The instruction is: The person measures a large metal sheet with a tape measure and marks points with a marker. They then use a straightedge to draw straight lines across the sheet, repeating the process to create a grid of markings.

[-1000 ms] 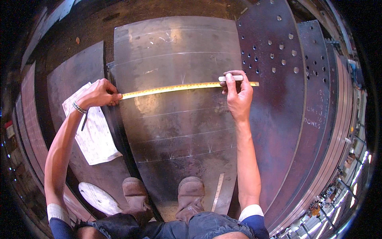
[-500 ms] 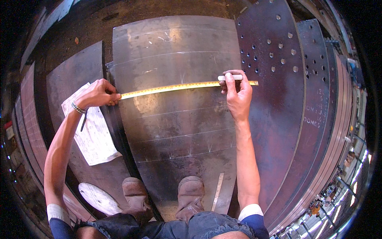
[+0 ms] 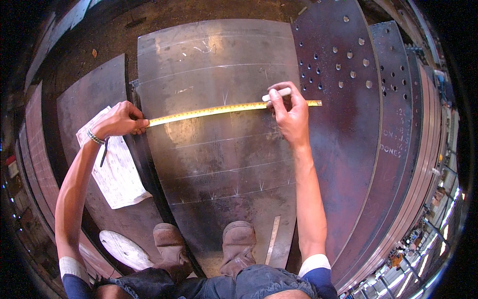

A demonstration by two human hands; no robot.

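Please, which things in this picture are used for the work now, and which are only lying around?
In use:
- left hand, pinning the tape's end
- yellow tape measure, stretched across the steel plate
- right hand, holding a white marker

Lying about:
- paper sheet
- steel ruler
- drilled plates
- white disc

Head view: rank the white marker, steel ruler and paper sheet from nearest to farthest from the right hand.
1. White marker, in the right hand itself.
2. Steel ruler, lower down beside the right boot.
3. Paper sheet, far left, under the left wrist.
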